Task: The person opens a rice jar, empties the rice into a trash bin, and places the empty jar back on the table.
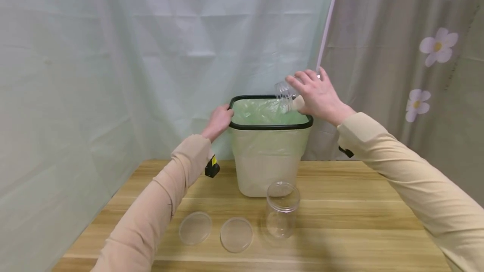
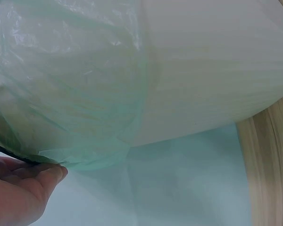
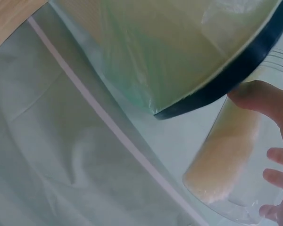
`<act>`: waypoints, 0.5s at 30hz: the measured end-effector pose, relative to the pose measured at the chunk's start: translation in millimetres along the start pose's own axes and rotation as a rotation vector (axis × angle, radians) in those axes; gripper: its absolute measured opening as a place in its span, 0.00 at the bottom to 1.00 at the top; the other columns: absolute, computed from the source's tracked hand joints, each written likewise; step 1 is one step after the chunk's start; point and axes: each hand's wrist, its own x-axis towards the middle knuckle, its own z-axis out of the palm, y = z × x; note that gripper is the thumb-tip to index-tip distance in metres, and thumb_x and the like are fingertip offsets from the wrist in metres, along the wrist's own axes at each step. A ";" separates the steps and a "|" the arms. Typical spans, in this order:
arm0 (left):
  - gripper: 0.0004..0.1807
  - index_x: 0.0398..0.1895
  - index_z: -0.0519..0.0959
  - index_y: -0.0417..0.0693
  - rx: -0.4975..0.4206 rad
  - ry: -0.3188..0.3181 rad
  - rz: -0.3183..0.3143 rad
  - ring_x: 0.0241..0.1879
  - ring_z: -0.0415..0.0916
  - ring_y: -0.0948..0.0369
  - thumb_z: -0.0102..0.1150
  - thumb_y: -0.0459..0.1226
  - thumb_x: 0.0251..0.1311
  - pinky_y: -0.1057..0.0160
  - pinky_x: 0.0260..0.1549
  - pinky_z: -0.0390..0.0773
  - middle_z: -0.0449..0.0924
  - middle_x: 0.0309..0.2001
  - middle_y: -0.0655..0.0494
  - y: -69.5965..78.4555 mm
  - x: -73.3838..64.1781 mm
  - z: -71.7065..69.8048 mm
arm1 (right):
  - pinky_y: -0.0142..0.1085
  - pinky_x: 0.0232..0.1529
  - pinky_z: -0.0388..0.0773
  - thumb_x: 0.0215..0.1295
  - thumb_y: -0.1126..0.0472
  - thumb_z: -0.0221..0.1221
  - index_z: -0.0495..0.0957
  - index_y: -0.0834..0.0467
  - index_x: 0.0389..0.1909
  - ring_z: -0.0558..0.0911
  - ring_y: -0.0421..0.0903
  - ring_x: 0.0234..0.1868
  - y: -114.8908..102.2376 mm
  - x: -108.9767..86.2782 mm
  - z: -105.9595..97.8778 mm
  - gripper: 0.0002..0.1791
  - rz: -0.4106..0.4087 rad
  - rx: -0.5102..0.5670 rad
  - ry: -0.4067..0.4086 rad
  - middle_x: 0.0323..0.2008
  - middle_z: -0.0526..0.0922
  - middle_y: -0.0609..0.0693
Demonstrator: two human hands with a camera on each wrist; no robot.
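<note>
My left hand [image 1: 220, 120] grips the black rim [image 1: 272, 127] of a cream trash bin [image 1: 266, 175] at its left side. In the left wrist view the thumb and fingers pinch that edge over the green bag. My right hand [image 1: 321, 98] holds a clear plastic jar [image 1: 283, 95] on its side, mouth pointing left over the bin's right part. Inside it, in the right wrist view, lies a pale cream, roll-shaped thing [image 3: 226, 162]; its exact kind cannot be told. A thin green liner bag [image 1: 257, 112] covers the bin's inside and folds over the rim.
A second clear jar [image 1: 282, 217] stands upright in front of the bin, its top without a lid. Two round clear lids [image 1: 195, 228] lie flat to its left on the wooden table [image 1: 348, 221]. Pale curtains [image 1: 181, 53] hang behind, one with flowers at right.
</note>
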 end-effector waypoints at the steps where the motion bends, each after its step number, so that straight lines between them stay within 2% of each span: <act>1: 0.10 0.21 0.58 0.44 -0.006 -0.001 0.000 0.25 0.57 0.55 0.36 0.32 0.60 0.63 0.24 0.59 0.56 0.23 0.50 0.5 -0.4 0.3 | 0.60 0.56 0.45 0.32 0.62 0.72 0.62 0.59 0.59 0.63 0.62 0.55 -0.8 0.4 0.5 0.47 -0.011 -0.010 -0.004 0.54 0.66 0.64; 4: 0.10 0.20 0.58 0.44 -0.026 -0.007 -0.004 0.24 0.56 0.56 0.36 0.32 0.60 0.64 0.23 0.59 0.56 0.22 0.50 2.0 -1.9 0.8 | 0.59 0.57 0.44 0.31 0.63 0.73 0.62 0.58 0.59 0.62 0.61 0.56 -3.3 1.2 1.5 0.48 -0.042 -0.034 -0.014 0.54 0.66 0.63; 10: 0.11 0.20 0.58 0.44 -0.008 0.001 -0.007 0.22 0.55 0.57 0.36 0.32 0.60 0.64 0.22 0.58 0.56 0.21 0.51 4.2 -2.7 0.8 | 0.58 0.58 0.41 0.28 0.64 0.74 0.63 0.57 0.59 0.61 0.60 0.56 -7.0 1.9 2.1 0.49 -0.072 -0.044 -0.009 0.54 0.67 0.62; 15: 0.10 0.19 0.58 0.44 -0.005 0.009 -0.008 0.22 0.54 0.58 0.36 0.31 0.59 0.65 0.22 0.58 0.55 0.21 0.51 5.6 -3.2 -0.2 | 0.55 0.60 0.38 0.29 0.65 0.75 0.64 0.56 0.59 0.60 0.59 0.58 -8.8 4.2 1.0 0.49 -0.122 -0.108 -0.022 0.55 0.67 0.61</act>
